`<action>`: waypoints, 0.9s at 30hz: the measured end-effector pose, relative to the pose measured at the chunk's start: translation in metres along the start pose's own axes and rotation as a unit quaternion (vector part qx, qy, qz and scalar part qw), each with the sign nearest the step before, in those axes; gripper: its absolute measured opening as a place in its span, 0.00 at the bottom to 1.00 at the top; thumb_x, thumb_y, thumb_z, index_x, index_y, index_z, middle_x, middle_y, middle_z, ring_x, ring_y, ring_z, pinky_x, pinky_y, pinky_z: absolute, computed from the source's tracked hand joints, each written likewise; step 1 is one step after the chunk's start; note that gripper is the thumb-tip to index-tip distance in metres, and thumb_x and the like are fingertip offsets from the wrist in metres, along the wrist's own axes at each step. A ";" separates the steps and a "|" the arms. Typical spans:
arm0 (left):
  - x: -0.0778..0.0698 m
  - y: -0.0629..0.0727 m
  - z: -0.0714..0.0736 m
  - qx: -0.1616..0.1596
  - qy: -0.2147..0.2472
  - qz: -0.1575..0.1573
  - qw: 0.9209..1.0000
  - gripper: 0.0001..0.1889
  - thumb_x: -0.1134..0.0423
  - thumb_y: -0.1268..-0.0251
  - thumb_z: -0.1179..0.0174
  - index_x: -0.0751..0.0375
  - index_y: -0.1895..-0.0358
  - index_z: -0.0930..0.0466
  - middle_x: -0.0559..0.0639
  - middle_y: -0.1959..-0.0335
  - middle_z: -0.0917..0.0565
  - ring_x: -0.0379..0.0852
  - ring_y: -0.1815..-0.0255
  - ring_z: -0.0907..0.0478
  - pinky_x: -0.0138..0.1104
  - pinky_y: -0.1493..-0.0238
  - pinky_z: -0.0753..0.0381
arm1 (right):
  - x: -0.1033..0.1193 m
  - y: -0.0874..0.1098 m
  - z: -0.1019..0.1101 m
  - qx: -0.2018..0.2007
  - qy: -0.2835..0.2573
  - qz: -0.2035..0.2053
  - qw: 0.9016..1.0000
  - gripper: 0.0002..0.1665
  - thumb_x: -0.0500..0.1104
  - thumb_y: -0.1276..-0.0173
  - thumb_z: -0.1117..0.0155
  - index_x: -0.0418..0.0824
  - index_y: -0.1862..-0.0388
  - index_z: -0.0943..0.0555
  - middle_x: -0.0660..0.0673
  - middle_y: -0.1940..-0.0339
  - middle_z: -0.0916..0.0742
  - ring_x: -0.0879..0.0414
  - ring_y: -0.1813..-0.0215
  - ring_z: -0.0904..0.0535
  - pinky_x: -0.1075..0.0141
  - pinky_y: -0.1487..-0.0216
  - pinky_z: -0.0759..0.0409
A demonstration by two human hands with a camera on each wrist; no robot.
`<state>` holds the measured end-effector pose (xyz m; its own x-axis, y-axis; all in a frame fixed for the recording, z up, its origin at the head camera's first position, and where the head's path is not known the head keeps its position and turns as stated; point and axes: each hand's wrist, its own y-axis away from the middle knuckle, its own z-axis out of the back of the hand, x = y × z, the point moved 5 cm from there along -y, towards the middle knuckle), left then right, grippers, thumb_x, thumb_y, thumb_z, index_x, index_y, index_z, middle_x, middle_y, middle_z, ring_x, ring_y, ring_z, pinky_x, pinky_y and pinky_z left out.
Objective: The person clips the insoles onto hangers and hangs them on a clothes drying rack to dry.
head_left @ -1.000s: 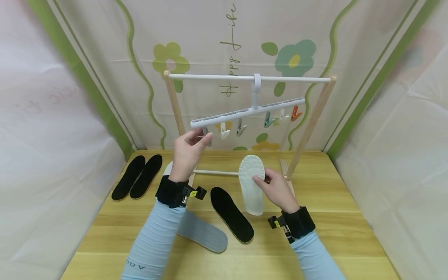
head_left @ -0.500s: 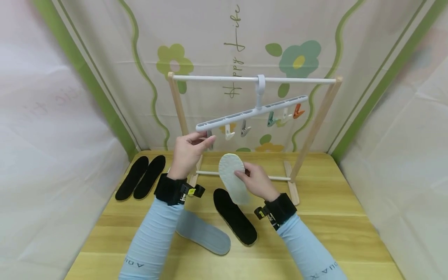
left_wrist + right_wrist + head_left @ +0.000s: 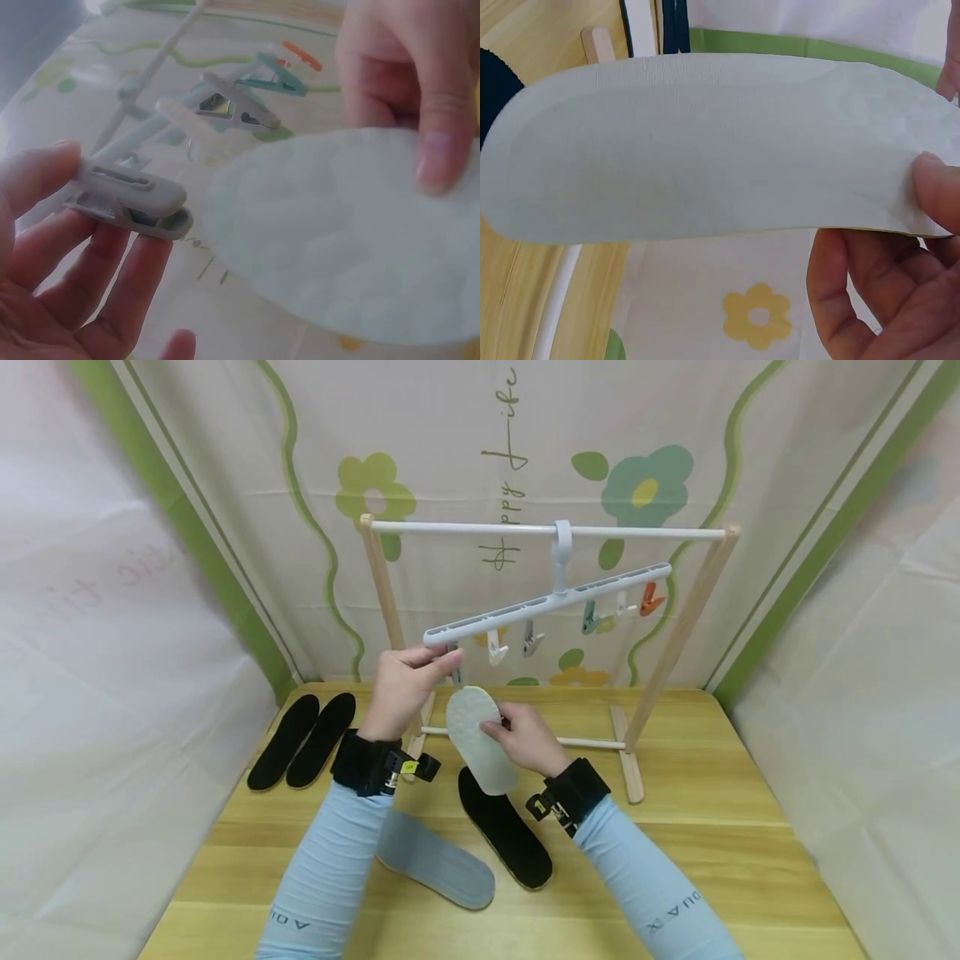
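While raised left fingers [image 3: 142, 270] pinch a gray clip [image 3: 131, 196], right fingers [image 3: 939, 193] grip an insole [image 3: 682, 150]

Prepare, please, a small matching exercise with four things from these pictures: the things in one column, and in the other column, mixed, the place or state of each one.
Things
1. White insole
2. Orange clip
3. Hanger
4. Grey insole

Places and states
A. Hooked over the white rod
B. Lying on the table, partly hidden by the left sleeve
C. Held up by the right grip
D. Beneath the bar, last at the right in the head view

Right pairs
1-C, 2-D, 3-A, 4-B
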<state>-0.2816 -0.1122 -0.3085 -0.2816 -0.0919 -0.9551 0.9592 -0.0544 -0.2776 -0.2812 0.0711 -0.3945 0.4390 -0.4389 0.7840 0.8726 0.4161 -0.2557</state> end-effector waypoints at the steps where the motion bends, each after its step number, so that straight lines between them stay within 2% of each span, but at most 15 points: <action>1: 0.000 0.000 0.000 -0.001 -0.002 -0.001 1.000 0.21 0.48 0.41 0.28 0.59 0.51 0.12 0.52 0.53 0.13 0.47 0.50 0.18 0.42 0.46 0.20 | 0.001 -0.001 -0.001 0.002 0.000 0.001 1.000 0.10 0.40 0.27 0.38 0.36 0.52 0.17 0.46 0.64 0.14 0.56 0.66 0.22 0.62 0.63 0.22; 9: 0.000 -0.003 0.001 -0.007 -0.001 -0.005 1.000 0.19 0.48 0.43 0.28 0.55 0.54 0.10 0.51 0.55 0.12 0.46 0.48 0.18 0.42 0.46 0.22 | 0.002 -0.008 -0.005 0.017 -0.012 0.001 1.000 0.09 0.40 0.26 0.39 0.37 0.53 0.17 0.47 0.64 0.15 0.56 0.65 0.22 0.62 0.62 0.22; 21: 0.001 -0.005 0.001 -0.001 0.012 -0.006 1.000 0.22 0.50 0.42 0.28 0.63 0.51 0.12 0.50 0.54 0.12 0.45 0.46 0.19 0.41 0.45 0.21 | 0.008 -0.013 -0.005 0.022 -0.049 0.010 0.998 0.12 0.40 0.25 0.40 0.35 0.48 0.18 0.44 0.57 0.13 0.55 0.58 0.18 0.59 0.56 0.19; 27: 0.001 -0.006 0.001 -0.003 0.014 -0.013 1.000 0.19 0.49 0.44 0.27 0.57 0.53 0.10 0.50 0.53 0.12 0.45 0.45 0.19 0.41 0.45 0.21 | 0.012 -0.016 -0.006 0.027 -0.070 0.001 0.997 0.14 0.40 0.25 0.40 0.34 0.46 0.19 0.43 0.53 0.13 0.54 0.54 0.17 0.58 0.53 0.19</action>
<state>-0.2877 -0.1131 -0.3077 -0.3051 -0.0620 -0.9503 0.9519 -0.0500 -0.3023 -0.2887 0.0549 -0.3845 0.4036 -0.3236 0.8558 0.8571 0.4609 -0.2300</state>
